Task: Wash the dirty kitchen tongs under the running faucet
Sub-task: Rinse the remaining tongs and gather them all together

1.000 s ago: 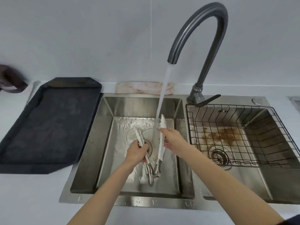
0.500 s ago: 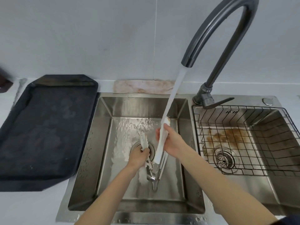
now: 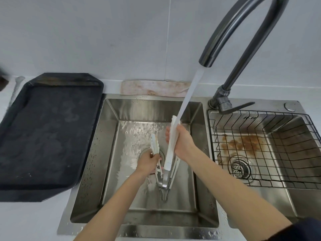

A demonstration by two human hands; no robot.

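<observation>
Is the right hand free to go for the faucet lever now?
Probably not: the right hand grips one tongs arm. Path to the lever looks open.

Faucet (image 3: pixel 243 32) arch cut off at top edge; left hand (image 3: pixel 147 160) fingers hidden.

Black tray (image 3: pixel 46 136) left of sink, stained cloth (image 3: pixel 154 89) behind, wire rack (image 3: pixel 264 148) in right basin

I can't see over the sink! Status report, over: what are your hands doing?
Left hand gripping one tongs arm, right hand the other. Tongs spread over left basin, water hitting right arm's tip. Nothing in the way.
</observation>
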